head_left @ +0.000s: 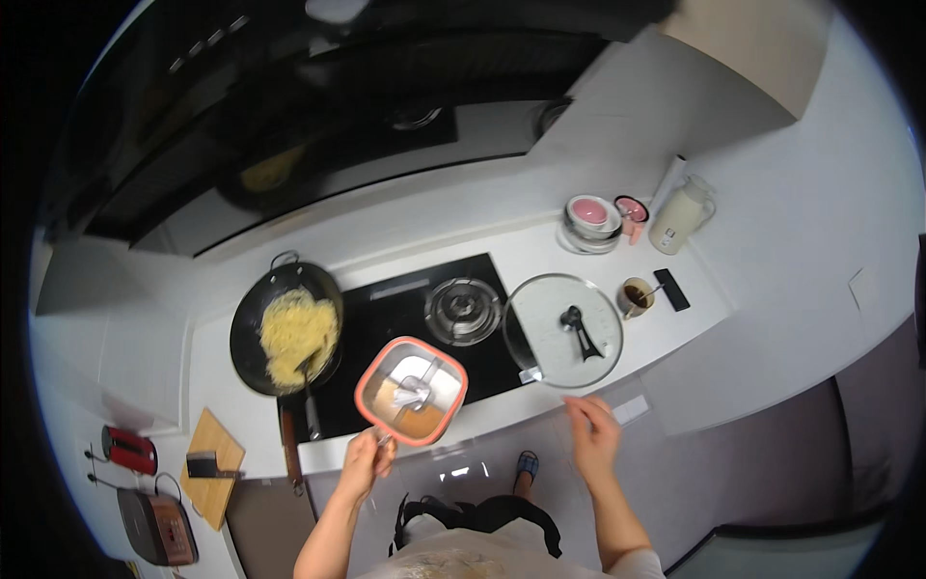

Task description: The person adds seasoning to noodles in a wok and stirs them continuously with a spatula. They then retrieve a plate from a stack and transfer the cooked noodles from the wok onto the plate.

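My left hand (pixel 367 463) grips the handle of a clear seasoning box (pixel 450 418) with an orange rim. Inside it are compartments of white and brown seasonings, with a small clear piece in the middle. The box is above the front edge of the black gas hob (pixel 391 311). Out in front of the counter, my right hand (pixel 595 438) is loosely curled, with nothing visible in it. Closest to that hand is a glass pan lid (pixel 542 347) with a black handle, lying partly over the hob. At the left, a black wok (pixel 249 347) contains pale yellow shreds (pixel 296 333) and a spatula (pixel 311 412).
A mug of dark liquid (pixel 636 295), a black phone-like slab (pixel 671 289), stacked bowls (pixel 589 224) and a beige jug (pixel 676 224) stand on the right counter. A cleaver (pixel 202 465) lies on a wooden board (pixel 210 503) at left. The wok's wooden handle (pixel 290 445) overhangs the edge.
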Tool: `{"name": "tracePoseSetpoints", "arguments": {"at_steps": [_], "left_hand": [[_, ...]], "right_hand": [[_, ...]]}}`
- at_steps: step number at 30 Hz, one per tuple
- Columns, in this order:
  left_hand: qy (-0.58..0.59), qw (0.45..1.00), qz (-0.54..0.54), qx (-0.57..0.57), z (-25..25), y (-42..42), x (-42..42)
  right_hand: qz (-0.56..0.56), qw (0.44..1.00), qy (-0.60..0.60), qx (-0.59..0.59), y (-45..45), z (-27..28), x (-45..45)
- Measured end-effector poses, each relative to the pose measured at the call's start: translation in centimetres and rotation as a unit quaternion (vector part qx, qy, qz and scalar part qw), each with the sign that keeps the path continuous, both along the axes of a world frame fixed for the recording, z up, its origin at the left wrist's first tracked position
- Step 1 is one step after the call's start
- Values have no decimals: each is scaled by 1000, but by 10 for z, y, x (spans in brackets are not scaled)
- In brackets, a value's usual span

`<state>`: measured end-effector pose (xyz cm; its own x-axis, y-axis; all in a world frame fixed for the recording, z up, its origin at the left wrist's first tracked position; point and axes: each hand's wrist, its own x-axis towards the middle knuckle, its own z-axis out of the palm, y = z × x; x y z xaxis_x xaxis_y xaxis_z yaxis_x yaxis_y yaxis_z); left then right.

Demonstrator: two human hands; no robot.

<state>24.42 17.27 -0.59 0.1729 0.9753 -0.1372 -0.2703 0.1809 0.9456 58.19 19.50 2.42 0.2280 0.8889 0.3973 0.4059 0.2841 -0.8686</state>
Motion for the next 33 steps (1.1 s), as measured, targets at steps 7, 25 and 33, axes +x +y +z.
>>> {"name": "tracePoseSetpoints", "arguments": {"at_steps": [7, 25, 33], "left_hand": [[-55, 995, -24, -81, -66, 235, 199], [-114, 979, 118, -122, -238, 536, 365], [98, 966, 236, -50, -211, 470, 347]], "right_hand": [[-177, 948, 192, -184, -44, -93, 166], [-299, 913, 159, -226, -51, -127, 287], [-140, 947, 149, -247, 2, -139, 279]]}}
